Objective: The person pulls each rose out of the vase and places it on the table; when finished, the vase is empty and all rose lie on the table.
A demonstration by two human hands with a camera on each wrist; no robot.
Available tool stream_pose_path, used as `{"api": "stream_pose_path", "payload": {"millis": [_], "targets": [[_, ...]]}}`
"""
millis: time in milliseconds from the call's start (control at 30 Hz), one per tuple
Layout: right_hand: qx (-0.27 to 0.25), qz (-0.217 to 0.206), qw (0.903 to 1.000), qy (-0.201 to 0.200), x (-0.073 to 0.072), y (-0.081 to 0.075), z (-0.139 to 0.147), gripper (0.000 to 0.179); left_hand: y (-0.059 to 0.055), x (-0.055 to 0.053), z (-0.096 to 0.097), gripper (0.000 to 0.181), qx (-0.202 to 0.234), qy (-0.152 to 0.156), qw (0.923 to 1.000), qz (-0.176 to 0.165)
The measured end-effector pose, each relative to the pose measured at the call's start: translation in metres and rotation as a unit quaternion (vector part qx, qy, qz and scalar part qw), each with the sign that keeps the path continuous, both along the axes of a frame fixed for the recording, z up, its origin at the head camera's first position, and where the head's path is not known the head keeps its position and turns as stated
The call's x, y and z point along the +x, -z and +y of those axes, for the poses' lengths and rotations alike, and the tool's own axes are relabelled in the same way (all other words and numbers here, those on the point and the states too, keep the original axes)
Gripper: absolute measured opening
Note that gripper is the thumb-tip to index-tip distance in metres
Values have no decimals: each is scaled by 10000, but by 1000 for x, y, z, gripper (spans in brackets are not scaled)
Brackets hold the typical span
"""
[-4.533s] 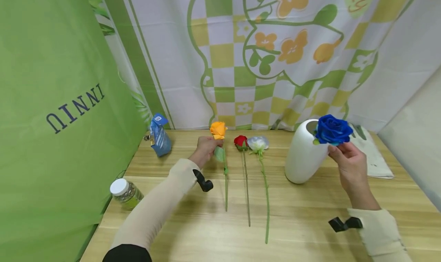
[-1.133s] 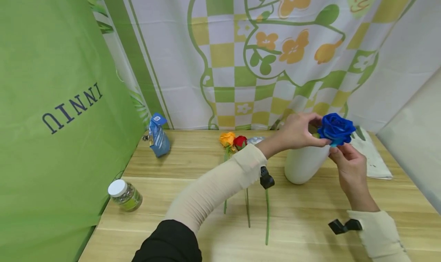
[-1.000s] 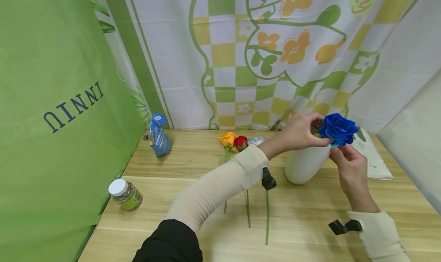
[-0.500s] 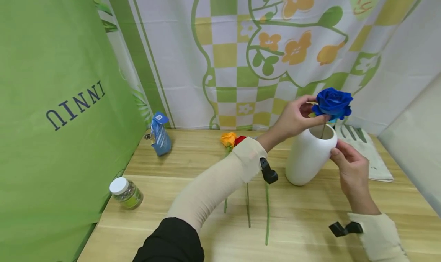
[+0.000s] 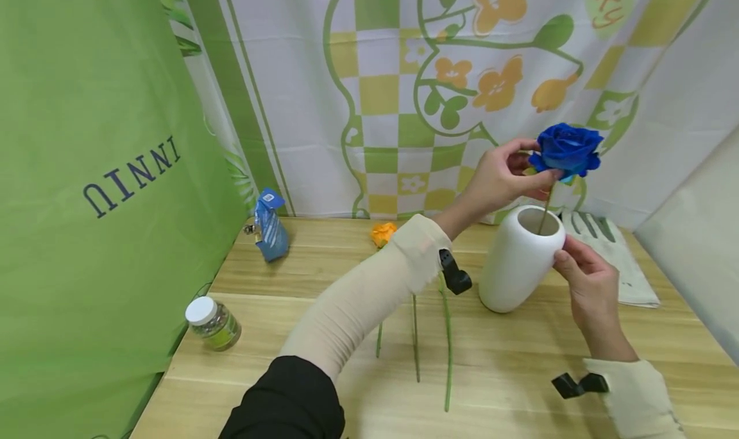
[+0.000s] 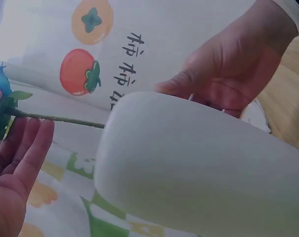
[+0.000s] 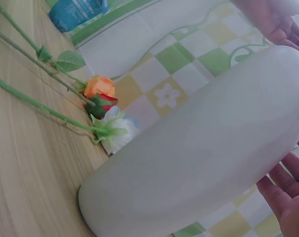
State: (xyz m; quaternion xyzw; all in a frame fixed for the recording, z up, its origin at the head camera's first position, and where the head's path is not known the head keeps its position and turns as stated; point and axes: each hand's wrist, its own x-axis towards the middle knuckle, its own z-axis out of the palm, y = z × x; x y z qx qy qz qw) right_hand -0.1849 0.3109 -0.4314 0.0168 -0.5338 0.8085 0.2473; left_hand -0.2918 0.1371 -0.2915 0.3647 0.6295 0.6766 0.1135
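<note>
My left hand (image 5: 502, 172) pinches a blue rose (image 5: 568, 149) just below its bloom, right above the mouth of a tall white vase (image 5: 514, 266). The thin stem runs down into the opening, and its lower end is hidden inside. At the vase's right side, near the rim, my right hand (image 5: 591, 291) holds on with thumb and fingers. In the left wrist view the rose stem (image 6: 65, 120) enters the vase past its rim. An orange rose (image 7: 99, 87), a red rose (image 7: 105, 103) and a white rose (image 7: 118, 131) lie side by side on the table.
A folded cloth (image 5: 629, 266) lies behind the right hand. On the left stand a jar with a white lid (image 5: 213, 323) and a blue bag (image 5: 269, 227). A patterned curtain (image 5: 381, 92) hangs behind the wooden table, and my left forearm crosses above the loose roses.
My left hand went from the orange rose to the blue one, then lifted it above the vase's rim. The right hand released the blue rose and now grips the vase.
</note>
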Motion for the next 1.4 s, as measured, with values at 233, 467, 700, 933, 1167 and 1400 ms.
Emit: {"api": "stream_pose_path", "payload": {"millis": [233,467,700,933,1167,1400], "targets": [[262,-37,9996,102,0,1,0,28,-30,-7,-8,45,830,-207,9960,-248],[230,-47,9997,72,-1,2,2,30,-60,-12,-18,48,1037,-450,9934,-191],[272,-29,9996,9,-2,4,-2,31,-96,-13,-35,47,1224,-1081,9862,-281],[148,-121,9997,143,-3,6,-1,28,-114,-11,-53,40,1354,-1761,9741,-423],[100,-108,9994,300,-7,3,0,26,-114,-18,-70,31,968,-1990,9732,-634],[64,-164,9992,365,-7,2,1,25,-98,-27,-87,26,420,-2123,9708,-1039]]}}
